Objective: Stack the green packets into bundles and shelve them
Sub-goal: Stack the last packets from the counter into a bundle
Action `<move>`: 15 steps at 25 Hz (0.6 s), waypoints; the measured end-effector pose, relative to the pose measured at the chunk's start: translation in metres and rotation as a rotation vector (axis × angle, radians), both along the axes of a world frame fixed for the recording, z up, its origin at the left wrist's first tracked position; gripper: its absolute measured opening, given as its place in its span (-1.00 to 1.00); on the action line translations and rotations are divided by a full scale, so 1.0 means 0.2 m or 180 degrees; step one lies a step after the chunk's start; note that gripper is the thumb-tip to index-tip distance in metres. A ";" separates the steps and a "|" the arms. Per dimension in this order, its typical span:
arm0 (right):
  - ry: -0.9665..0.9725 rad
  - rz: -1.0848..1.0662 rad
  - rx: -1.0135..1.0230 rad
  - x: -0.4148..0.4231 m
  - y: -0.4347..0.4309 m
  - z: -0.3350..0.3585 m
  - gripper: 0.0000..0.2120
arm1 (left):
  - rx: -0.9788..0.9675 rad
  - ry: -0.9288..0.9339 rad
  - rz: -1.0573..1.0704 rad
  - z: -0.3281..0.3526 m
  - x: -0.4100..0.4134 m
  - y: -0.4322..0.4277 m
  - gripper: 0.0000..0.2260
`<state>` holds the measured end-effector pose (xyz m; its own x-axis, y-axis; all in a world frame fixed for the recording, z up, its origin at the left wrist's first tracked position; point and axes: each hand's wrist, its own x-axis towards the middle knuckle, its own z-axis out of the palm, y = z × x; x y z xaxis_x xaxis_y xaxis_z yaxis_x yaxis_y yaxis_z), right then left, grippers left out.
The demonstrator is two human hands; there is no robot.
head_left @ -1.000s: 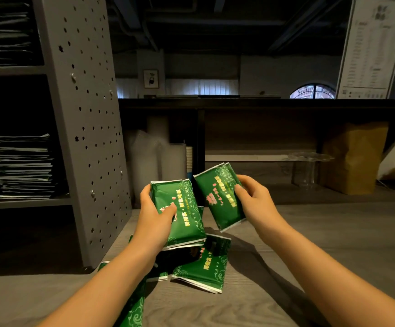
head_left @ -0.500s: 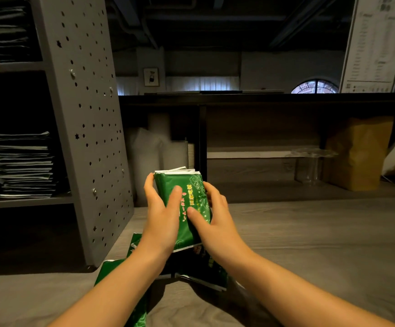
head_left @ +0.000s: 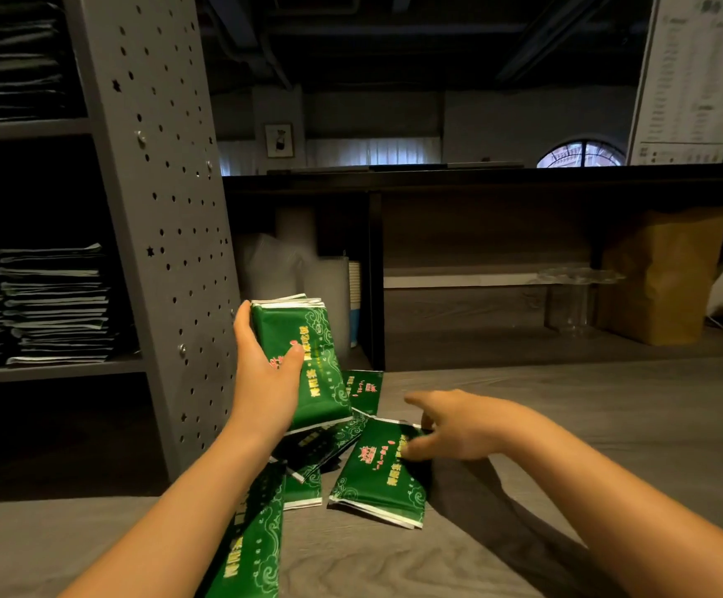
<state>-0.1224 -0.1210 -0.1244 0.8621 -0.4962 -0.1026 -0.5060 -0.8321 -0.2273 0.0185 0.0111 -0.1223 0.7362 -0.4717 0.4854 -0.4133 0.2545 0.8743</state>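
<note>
The grey metal shelf unit (head_left: pixel 49 374) at the left has a perforated side panel (head_left: pixel 157 209). Its middle shelf holds flat stacked packets (head_left: pixel 53 304), thin edges outward, and the shelf above holds more dark stacks (head_left: pixel 10 58). The left hand (head_left: pixel 265 373) grips a bundle of green packets (head_left: pixel 308 351) upright just beside that panel, with the thumb across the glossy front and the fingers behind. Below it, loose green packets (head_left: pixel 377 472) lie overlapping on the grey wood-grain table (head_left: pixel 588 425) — one runs out of the lower edge of the view. The right hand (head_left: pixel 454 429) rests on the right end of one loose packet; it is blurred, so I cannot tell if the fingers pinch it. Wide table surface spreads to its right. Behind, a dark wooden counter (head_left: pixel 480 179) shelters a brown paper bag (head_left: pixel 662 274) and a clear glass stand (head_left: pixel 575 295).
</note>
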 end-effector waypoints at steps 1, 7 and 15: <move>0.0148 -0.0008 -0.0056 -0.01 0.01 0.01 -0.25 | 0.0038 -0.0011 0.0072 0.00 0.02 0.00 -0.43; 0.0097 -0.0217 0.0451 0.02 0.00 0.01 -0.31 | 0.0102 0.0069 0.0157 -0.02 0.04 0.00 -0.45; -0.1353 -0.0348 0.1285 0.01 -0.09 -0.01 -0.55 | 0.0184 0.0198 0.0078 -0.02 0.03 -0.01 -0.46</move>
<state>-0.1212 -0.1380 -0.1254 0.8150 -0.5780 0.0412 -0.3792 -0.5858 -0.7163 0.0241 0.0098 -0.1261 0.7758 -0.4789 0.4108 -0.3632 0.1934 0.9114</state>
